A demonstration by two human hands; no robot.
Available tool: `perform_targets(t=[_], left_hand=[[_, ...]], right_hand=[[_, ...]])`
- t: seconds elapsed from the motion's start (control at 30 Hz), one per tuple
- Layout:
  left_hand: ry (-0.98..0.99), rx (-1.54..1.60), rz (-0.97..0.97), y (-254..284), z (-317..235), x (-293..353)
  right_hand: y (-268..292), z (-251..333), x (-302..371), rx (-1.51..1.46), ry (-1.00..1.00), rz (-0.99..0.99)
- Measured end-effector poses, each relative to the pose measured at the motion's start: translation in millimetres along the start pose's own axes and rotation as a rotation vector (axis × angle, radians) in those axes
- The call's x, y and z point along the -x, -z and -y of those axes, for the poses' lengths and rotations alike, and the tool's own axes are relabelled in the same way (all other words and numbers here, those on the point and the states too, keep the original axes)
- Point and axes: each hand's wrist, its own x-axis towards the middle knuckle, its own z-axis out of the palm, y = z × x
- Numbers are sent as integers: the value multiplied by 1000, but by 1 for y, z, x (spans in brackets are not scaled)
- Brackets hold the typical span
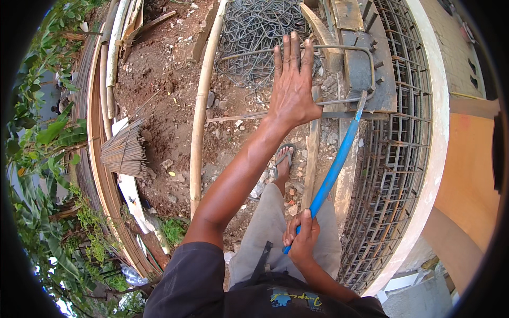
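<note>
My left hand (293,90) lies flat with fingers stretched over a thin steel rod (335,47) bent into a rectangular loop. Nothing is gripped in it, and whether the palm presses on the rod is hidden. The loop's right end sits around a dark metal block (359,71) with upright pins, fixed on a timber bench (349,15). Lower down, in front of my body, my right hand (303,236) is closed around the lower end of a blue bending bar (337,157). The bar slants up to the right, its bare metal tip at the loop's lower right corner.
Tangled bent steel loops (260,32) are heaped beyond my left hand. Rebar cages (395,143) run along the right beside a pale wall edge (439,106). A bamboo pole (200,116) and a bundle of thin rods (124,151) lie leftward on rubble-strewn soil.
</note>
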Motion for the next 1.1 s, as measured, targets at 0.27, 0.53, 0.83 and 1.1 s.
perform_targets(t=[0.27, 0.53, 0.83, 1.1], left_hand=[[-120, 2, 77, -10, 22, -13], [-181, -1, 90, -5, 27, -33], [-170, 205, 45, 0, 48, -29], [-214, 281, 53, -8, 68, -34]], right_hand=[[-25, -19, -9, -85, 12, -91], [-79, -52, -41, -122, 154, -73], [-83, -38, -35, -164, 39, -162], [-107, -57, -49, -216, 36, -225]])
